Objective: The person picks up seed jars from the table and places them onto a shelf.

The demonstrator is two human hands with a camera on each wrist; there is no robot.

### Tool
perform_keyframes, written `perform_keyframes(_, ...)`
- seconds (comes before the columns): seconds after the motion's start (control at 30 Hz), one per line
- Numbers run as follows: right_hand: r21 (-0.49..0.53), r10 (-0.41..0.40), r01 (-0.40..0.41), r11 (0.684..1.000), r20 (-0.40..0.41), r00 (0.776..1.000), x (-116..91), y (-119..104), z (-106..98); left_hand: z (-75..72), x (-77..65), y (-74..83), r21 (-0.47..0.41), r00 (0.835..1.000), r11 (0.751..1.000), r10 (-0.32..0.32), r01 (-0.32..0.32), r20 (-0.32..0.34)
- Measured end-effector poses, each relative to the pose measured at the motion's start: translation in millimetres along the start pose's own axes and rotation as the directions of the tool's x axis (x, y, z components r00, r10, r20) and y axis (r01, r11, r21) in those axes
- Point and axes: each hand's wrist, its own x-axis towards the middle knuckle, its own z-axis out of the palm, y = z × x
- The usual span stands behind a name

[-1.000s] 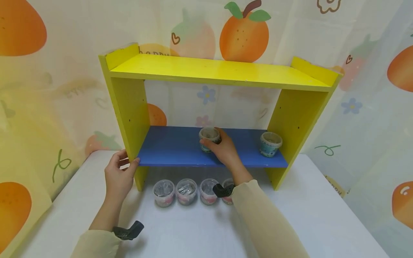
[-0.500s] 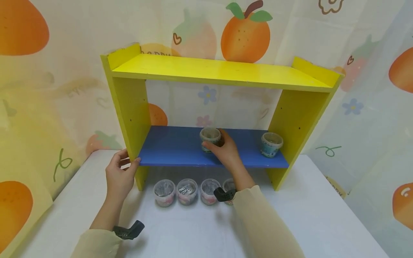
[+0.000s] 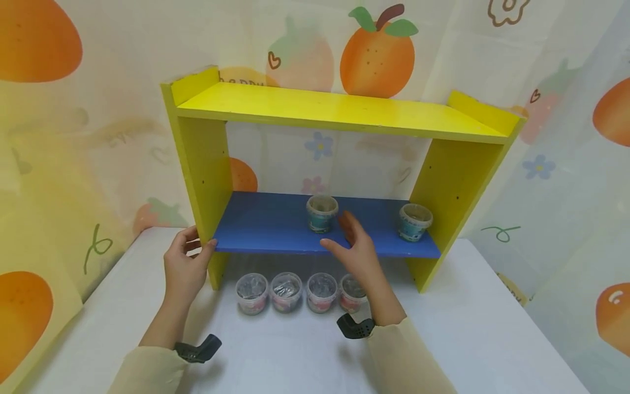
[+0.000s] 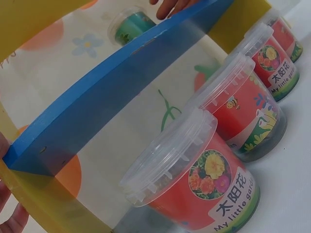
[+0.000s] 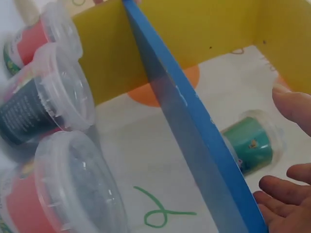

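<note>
A tub with a green label [image 3: 321, 216] stands upright on the blue middle board of the yellow shelf unit [image 3: 344, 115]. Just to its right is my right hand [image 3: 361, 254], fingers spread and apart from the tub, thumb in front of the board's edge. At the unit's left side my left hand [image 3: 186, 265] grips the upright panel, thumb on the blue board's corner and fingers behind. In the right wrist view the green tub [image 5: 250, 145] shows between my thumb and fingers. A second green-labelled tub [image 3: 414, 223] stands at the board's right end.
Several clear-lidded tubs with red labels [image 4: 223, 189] stand in a row on the white table [image 3: 295, 355], below the blue board [image 3: 266, 224]. The yellow top board and side panels frame the space around it. A fruit-printed cloth [image 3: 98, 109] hangs behind.
My right hand has let go of the green-labelled tub and drawn back to the right and towards me, leaving the tub on the board. The left hand keeps its grip on the unit.
</note>
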Motion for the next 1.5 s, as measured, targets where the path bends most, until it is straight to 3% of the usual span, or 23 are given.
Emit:
perform_keyframes(0.27, -0.014, -0.018, 0.017, 1.0, -0.033, 0.999, -22.3, 11.3, 0.3, 2.5, 0.3, -1.0, 0.013, 1.0, 1.0, -0.004, 0.004, 0.01)
perform_keyframes(0.43, 0.029, -0.124, 0.128, 0.991, -0.105, 0.987, -26.3, 12.2, 6.8, 1.4, -0.4, 0.8, 0.017, 1.0, 1.0, -0.019, 0.019, -0.007)
perform_keyframes(0.63, 0.095, -0.276, 0.297, 0.95, -0.185, 0.943, -29.7, 10.2, 14.0, -0.7, 0.7, 1.9, 0.009, 1.0, 1.0, -0.007, 0.007, -0.019)
perform_keyframes(0.7, 0.097, -0.298, 0.319, 0.943, -0.184, 0.937, -30.9, 9.4, 15.4, -0.9, 1.4, 1.7, 0.01, 1.0, 1.0, -0.007, 0.007, -0.018)
perform_keyframes(0.77, 0.077, -0.294, 0.309, 0.948, -0.156, 0.943, -35.3, 0.0, 14.4, -0.7, 1.7, 2.0, 0.016, 1.0, 1.0, -0.01, 0.01, -0.018)
perform_keyframes(0.9, 0.054, -0.228, 0.232, 0.971, -0.068, 0.971, -37.0, 1.8, 12.8, -0.6, 2.4, 0.9, 0.025, 0.999, 0.999, -0.032, 0.032, -0.004)
perform_keyframes(1.1, 0.015, -0.15, 0.149, 0.989, 0.117, 0.982, -31.7, 18.8, -0.2, 0.0, 1.4, 0.9, 0.03, 0.999, 0.998, -0.046, 0.046, 0.004)
perform_keyframes(1.2, -0.022, -0.083, 0.09, 0.996, 0.225, 0.971, -29.3, 25.3, -13.0, 0.4, 1.3, 0.6, 0.026, 0.999, 0.998, -0.051, 0.051, 0.005)
perform_keyframes(1.33, -0.096, -0.023, 0.061, 0.993, 0.354, 0.935, -26.9, 31.5, -30.3, 0.5, 2.0, 0.2, 0.027, 0.999, 0.998, -0.05, 0.05, 0.002)
perform_keyframes(1.5, -0.202, 0.06, 0.033, 0.979, 0.439, 0.896, -25.7, 42.2, -49.2, 0.8, 2.1, 0.3, 0.032, 0.999, 0.998, -0.048, 0.048, -0.005)
